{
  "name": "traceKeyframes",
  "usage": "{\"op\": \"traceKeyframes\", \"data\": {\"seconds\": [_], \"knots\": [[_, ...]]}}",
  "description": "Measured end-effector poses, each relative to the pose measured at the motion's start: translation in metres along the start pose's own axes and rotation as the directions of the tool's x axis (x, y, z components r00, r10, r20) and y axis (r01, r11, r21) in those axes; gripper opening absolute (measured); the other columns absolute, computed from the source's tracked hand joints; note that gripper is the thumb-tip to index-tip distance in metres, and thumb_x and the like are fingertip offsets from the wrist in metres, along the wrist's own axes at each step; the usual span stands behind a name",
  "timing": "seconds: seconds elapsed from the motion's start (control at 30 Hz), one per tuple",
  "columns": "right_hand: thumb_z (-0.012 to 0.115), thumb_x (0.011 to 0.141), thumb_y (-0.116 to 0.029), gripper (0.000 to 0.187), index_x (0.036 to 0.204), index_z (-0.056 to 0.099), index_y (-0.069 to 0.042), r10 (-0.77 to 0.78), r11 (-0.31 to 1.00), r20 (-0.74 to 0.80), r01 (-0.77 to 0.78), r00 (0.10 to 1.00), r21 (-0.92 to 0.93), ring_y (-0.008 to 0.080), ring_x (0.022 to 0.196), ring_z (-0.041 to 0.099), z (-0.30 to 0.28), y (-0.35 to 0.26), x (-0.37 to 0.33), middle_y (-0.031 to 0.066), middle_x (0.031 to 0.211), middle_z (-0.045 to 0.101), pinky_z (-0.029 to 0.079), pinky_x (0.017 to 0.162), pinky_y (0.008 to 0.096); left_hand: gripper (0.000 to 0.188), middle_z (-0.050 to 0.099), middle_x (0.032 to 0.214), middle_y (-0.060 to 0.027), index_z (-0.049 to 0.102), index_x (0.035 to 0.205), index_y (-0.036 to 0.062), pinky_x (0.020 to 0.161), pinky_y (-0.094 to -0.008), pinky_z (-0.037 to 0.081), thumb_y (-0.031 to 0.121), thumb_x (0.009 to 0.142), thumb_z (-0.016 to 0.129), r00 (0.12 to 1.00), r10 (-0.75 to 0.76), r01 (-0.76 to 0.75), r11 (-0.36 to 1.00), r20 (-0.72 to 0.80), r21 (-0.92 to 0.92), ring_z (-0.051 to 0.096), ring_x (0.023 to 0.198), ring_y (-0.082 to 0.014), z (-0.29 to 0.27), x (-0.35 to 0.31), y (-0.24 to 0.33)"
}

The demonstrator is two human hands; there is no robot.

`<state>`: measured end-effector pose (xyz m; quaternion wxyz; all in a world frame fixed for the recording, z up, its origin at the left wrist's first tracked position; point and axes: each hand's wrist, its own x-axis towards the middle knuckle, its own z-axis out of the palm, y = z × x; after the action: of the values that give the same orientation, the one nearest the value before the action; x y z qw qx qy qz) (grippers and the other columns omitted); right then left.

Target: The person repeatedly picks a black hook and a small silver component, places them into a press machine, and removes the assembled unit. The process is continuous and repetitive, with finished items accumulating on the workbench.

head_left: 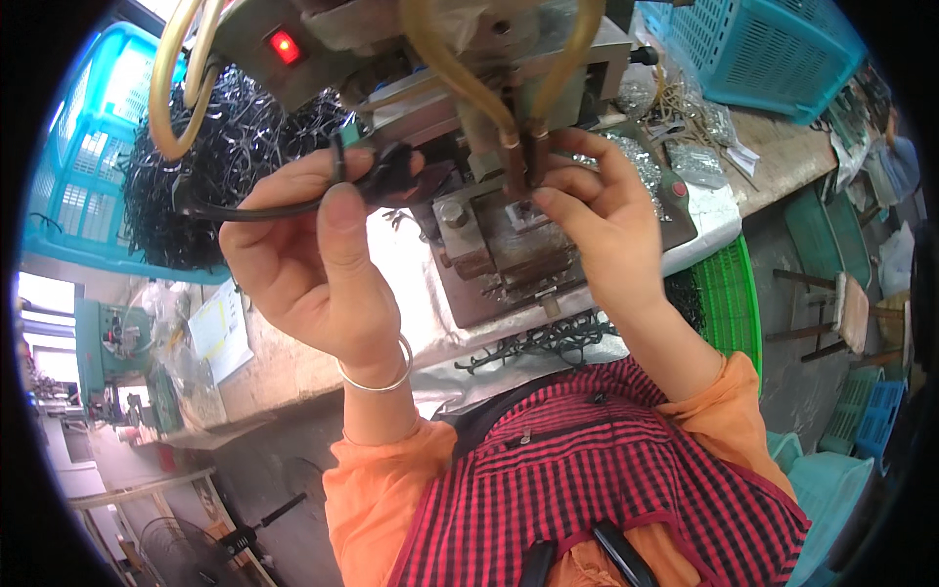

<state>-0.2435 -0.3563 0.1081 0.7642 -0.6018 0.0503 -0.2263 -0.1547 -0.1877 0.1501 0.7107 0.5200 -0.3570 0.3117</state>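
My left hand (pixel 318 274) is closed around a black slender curved piece (pixel 259 212), like an eyeglass temple, pinched between thumb and fingers. One end sticks out to the left; its darker, bunched end lies near the machine. My right hand (pixel 621 230) is at the metal fixture (pixel 514 254) under the machine head. Its thumb and forefinger are pressed together beside the two copper-coloured rods (pixel 514 168), and whatever they pinch is too small to make out. Yellowish hoses (pixel 455 73) run down to these rods.
A blue basket (pixel 93 240) heaped with black curved strips (pixel 186 210) stands left. A red-lit switch (pixel 285 46) is on the machine. Clear bags of small parts (pixel 696 164) lie right, below another blue basket (pixel 773 59). A green basket (pixel 738 303) stands by the table's right edge.
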Motion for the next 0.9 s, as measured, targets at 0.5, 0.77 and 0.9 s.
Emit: {"op": "traceKeyframes", "data": {"seconds": [0.5, 0.77, 0.9], "knots": [[0.079, 0.079, -0.013, 0.015, 0.089, 0.070, -0.005, -0.442, 0.130, 0.130, 0.207, 0.888, -0.970, 0.0358, 0.089, 0.062, -0.144, 0.072, -0.007, 0.0139, 0.090, 0.067, 0.050, 0.083, 0.0461, 0.021, 0.073, 0.103, -0.0090, 0.069, 0.089, 0.0041, 0.052, -0.0309, 0.047, 0.005, 0.070, 0.075, 0.644, 0.205, -0.446, 0.883, 0.737, 0.144, 0.057, 0.061, -0.0204, 0.018, -0.052, 0.010], [0.076, 0.084, -0.010, 0.012, 0.094, 0.073, -0.006, -0.331, 0.261, 0.112, 0.204, 0.937, -0.944, 0.0337, 0.094, 0.062, -0.134, 0.070, 0.023, 0.0116, 0.095, 0.066, 0.049, 0.083, 0.0425, 0.015, 0.069, 0.105, -0.0017, 0.062, 0.088, 0.0121, 0.060, -0.0307, 0.051, 0.016, 0.074, 0.066, 0.697, 0.148, -0.381, 0.905, 0.702, 0.188, 0.062, 0.073, -0.0182, 0.009, -0.062, 0.004], [0.070, 0.081, -0.005, 0.023, 0.104, 0.067, -0.003, -0.304, -0.045, 0.545, 0.560, 0.781, -0.827, 0.0412, 0.108, 0.060, -0.127, 0.082, 0.041, 0.0176, 0.113, 0.065, 0.048, 0.090, 0.0465, 0.015, 0.066, 0.100, -0.0003, 0.061, 0.088, 0.0123, 0.061, -0.0309, 0.051, 0.016, 0.074, 0.066, 0.729, 0.167, -0.370, 0.912, 0.664, 0.178, 0.061, 0.074, -0.0184, 0.013, -0.070, 0.000]]}}
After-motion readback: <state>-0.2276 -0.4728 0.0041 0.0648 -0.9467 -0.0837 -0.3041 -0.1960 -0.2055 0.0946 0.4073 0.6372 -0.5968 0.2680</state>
